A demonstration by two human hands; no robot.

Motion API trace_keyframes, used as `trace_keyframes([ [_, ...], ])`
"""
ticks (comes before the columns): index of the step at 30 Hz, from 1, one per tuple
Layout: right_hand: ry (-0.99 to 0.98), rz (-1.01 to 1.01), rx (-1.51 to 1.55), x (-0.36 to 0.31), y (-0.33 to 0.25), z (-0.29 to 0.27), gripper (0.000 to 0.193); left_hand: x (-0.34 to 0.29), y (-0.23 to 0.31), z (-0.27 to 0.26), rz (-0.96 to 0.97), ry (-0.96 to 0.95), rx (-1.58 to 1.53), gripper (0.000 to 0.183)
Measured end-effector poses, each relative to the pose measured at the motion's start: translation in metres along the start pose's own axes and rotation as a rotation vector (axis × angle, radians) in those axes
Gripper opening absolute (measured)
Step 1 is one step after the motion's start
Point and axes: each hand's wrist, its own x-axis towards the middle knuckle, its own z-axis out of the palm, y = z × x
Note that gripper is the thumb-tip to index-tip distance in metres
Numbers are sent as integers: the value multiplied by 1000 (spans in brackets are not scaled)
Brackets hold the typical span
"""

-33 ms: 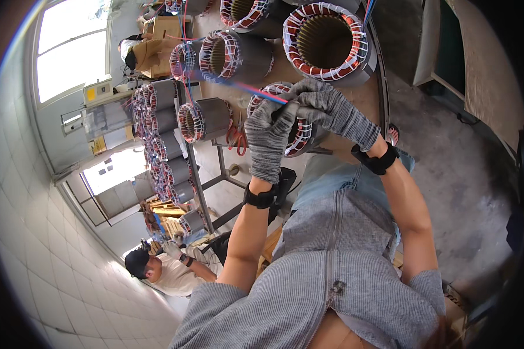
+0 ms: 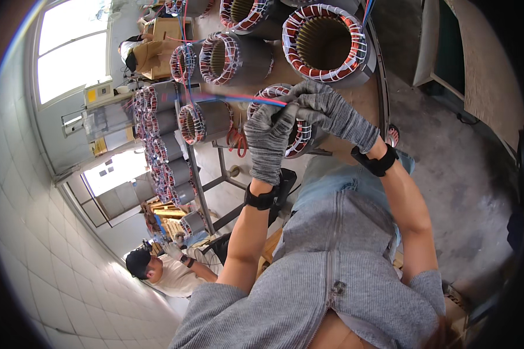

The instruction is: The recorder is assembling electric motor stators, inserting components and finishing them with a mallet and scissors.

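Observation:
My left hand (image 2: pixel 269 139), in a grey knitted glove, is closed in a pinch on a thin bundle of red and blue wires (image 2: pixel 244 99). The bundle stretches leftward and blurs toward its far part. Gloved alike, my right hand (image 2: pixel 337 113) pinches at the same spot, its fingertips against the left ones; the wires pass out of sight between them. Just behind and below both hands lies a motor stator (image 2: pixel 300 139) with white-laced copper windings, partly hidden by them. A larger stator (image 2: pixel 332 74) lies beyond my right hand, its round bore facing me.
Several more stators (image 2: pixel 218 58) lie on the bench, with others stacked (image 2: pixel 157 125) at left. Red-handled scissors (image 2: pixel 237 139) hang by the bench frame. A co-worker (image 2: pixel 172 270) sits at lower left; another person (image 2: pixel 142 52) is at far left. Grey floor (image 2: pixel 448 174) lies at right.
The free stretch of red and blue wires has swung slightly downward and blurs. Both hands stay nearly in place, still pinched together.

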Motion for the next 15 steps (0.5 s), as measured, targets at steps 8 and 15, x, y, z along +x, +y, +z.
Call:
trace_keyframes([
  [8, -26, -258, -200, 25, -41, 8, 26, -20, 63, -26, -24, 300, -128, 18],
  [15, -277, -431, -243, 54, -62, 18, 22, -33, 76, -47, -3, 529, -107, 26],
])
